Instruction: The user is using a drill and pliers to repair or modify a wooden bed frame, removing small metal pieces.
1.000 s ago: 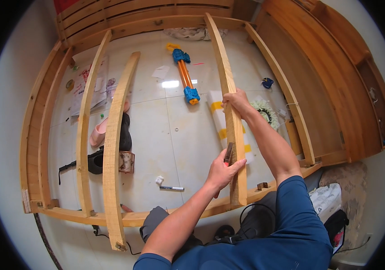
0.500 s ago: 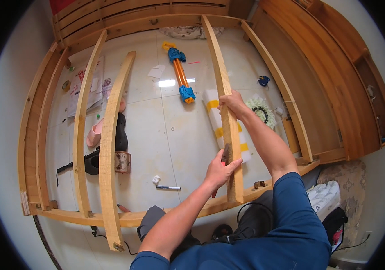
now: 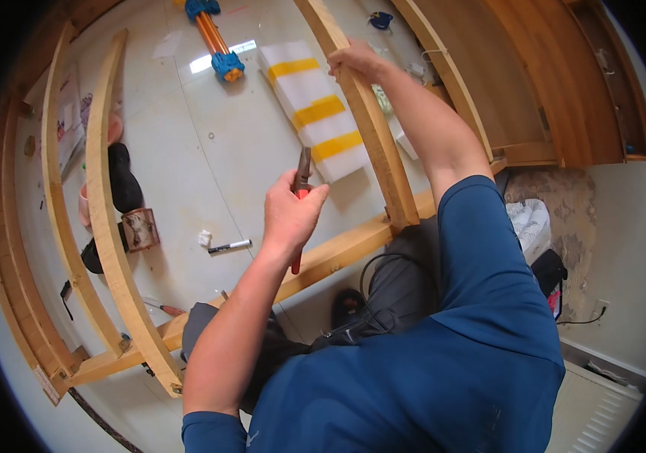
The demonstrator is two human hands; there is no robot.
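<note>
From where I stand, on the left a pale wooden slat (image 3: 104, 151) lies across the bed frame, its near end jutting past the long pale wooden near rail (image 3: 330, 258). Further right, the left hand (image 3: 287, 215) is closed around the red-handled pliers with a dark metal head (image 3: 303, 167); half a second ago that tool was up against the held slat, and now it is clear of it, over the tiled floor. Next comes the flat white foam bundle banded with yellow tape (image 3: 315, 112), on the floor. Just beyond it is the thick pale wooden slat being handled (image 3: 377, 132), whose near end has shifted from overhanging the near rail to lying at it; I can't tell whether it is seated. The right hand (image 3: 357, 62) stays wrapped over this slat, well up from that end. To my mind, the change makes this a positioning step, with the pliers idle.
</note>
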